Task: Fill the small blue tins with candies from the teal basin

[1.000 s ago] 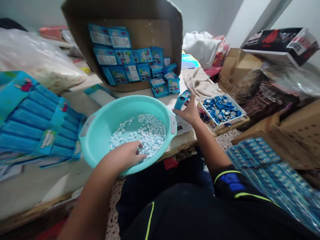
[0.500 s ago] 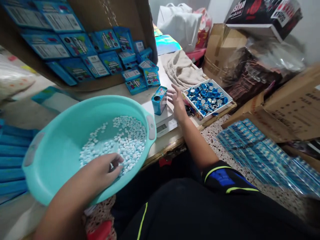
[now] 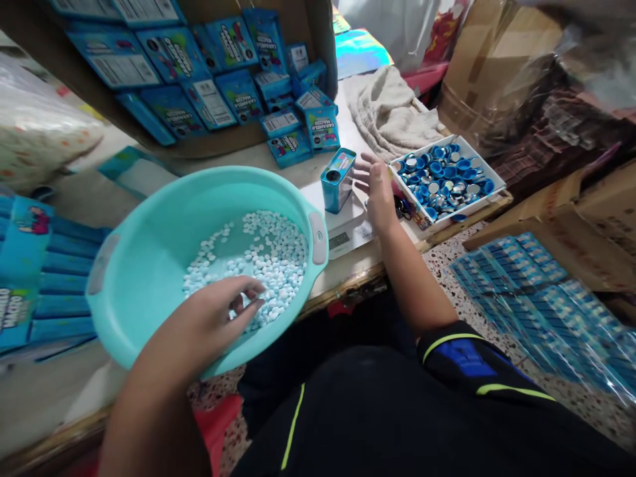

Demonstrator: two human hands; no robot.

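Note:
My left hand point(image 3: 223, 311) hovers inside the turquoise basin point(image 3: 144, 265), just over a layer of small white and pale blue candies point(image 3: 278, 265). Its fingers are loosely curled, with a gap between them and the thumb; no candy shows in that gap. My right hand point(image 3: 376, 189) is open, fingers spread beside a blue tin point(image 3: 338, 182) with a round dark hole in its top. Whether the fingertips touch the tin I cannot tell. The tin stands on a white digital scale point(image 3: 355, 232), its display too blurred to read.
Right of my right hand, a white box point(image 3: 427, 222) holds many blue and silver caps. A cloth point(image 3: 392, 109) lies behind it. Blue candy packets point(image 3: 238, 96) fill a carton point(image 3: 318, 40) at the back. Wrapped blue packs point(image 3: 527, 311) lie on the floor at right.
The view has shifted, so the table things sit farther right and higher. My right hand stays spread beside the tin, and my left stays over the candies.

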